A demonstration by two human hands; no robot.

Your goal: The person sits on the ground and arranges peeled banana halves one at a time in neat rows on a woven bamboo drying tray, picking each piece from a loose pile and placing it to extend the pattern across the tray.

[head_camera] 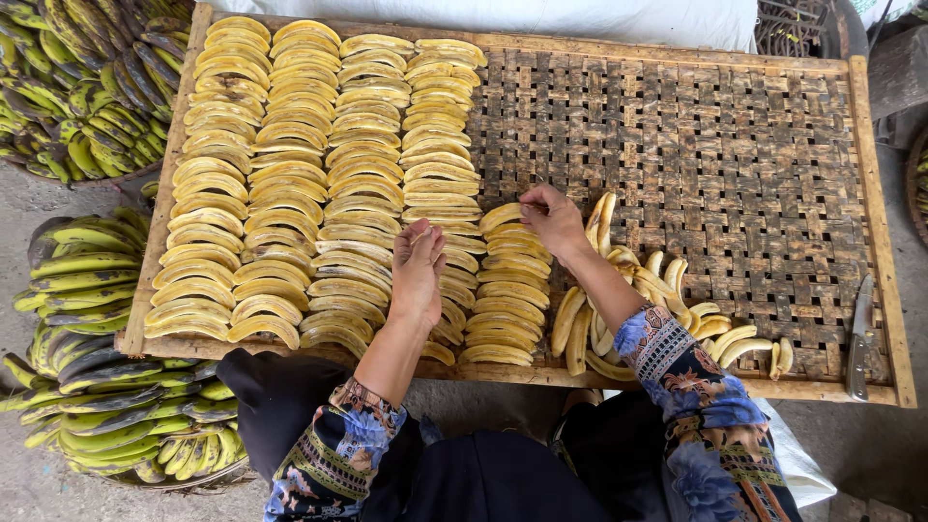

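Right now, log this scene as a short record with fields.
Setting: woven drying tray on the ground
Laid out: four full columns of peeled banana halves, a shorter fifth column beside them
Left hand: resting over the fourth column, palm down
Right hand: fingertips at the top slice of the fifth column
Loose pile: unsorted banana pieces on the tray by the right forearm
Tool: knife at the tray's right edge
Off the tray: unpeeled green-yellow bananas at the left
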